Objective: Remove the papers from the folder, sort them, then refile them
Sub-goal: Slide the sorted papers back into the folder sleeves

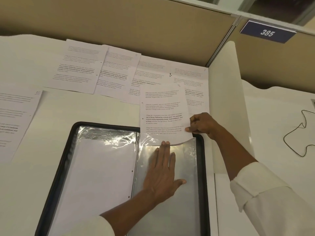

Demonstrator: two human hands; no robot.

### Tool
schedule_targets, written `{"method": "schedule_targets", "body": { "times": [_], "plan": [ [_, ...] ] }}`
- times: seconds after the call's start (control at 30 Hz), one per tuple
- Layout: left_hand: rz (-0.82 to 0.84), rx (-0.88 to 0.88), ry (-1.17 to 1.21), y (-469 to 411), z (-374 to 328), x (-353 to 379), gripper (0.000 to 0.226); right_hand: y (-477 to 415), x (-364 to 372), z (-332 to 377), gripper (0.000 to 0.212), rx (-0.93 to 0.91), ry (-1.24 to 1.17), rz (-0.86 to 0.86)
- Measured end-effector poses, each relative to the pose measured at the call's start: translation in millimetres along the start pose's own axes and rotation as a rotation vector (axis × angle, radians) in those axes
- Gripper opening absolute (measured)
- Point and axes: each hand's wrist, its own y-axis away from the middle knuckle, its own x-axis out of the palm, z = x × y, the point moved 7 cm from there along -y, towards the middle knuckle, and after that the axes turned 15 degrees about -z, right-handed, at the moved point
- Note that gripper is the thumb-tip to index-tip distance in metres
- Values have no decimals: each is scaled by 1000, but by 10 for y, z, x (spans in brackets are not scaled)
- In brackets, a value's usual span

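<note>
An open black-edged folder lies on the desk with clear plastic sleeves. Its left sleeve holds a white sheet. My left hand rests flat, fingers straight, on the right sleeve. My right hand pinches the right edge of a printed sheet marked 3. The sheet's lower end sits at the mouth of the right sleeve, curved slightly. Several other printed sheets lie spread along the back of the desk.
A beige partition wall runs behind the desk. A white divider panel stands right of the folder. A numbered sheet lies at the left. A thin black cable loops on the neighbouring desk. A blue 385 sign hangs above.
</note>
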Motion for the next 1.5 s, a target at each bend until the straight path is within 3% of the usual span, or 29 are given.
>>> {"method": "schedule_targets", "body": {
  "times": [0.17, 0.37, 0.6, 0.9, 1.2, 1.5],
  "plan": [
    [80, 116, 19, -183, -357, 35, 112, -46, 13, 10, 34, 3, -1, -11],
    [121, 117, 20, -356, -503, 125, 114, -114, -3, 4, 38, -1, 10, -7],
    [69, 130, 95, -330, -535, 66, 113, -164, 14, -3, 28, -49, 15, 9],
    [-197, -101, 92, -711, -18, -193, 77, -164, 59, -7, 28, -41, -68, 34],
    [-238, -185, 59, -993, 240, -216, 54, -94, 27, -67, 27, -52, -95, 18],
    [-295, -277, 296, -1045, 100, -233, 28, -101, 27, -126, 28, -41, -96, 11]
  ]
}}
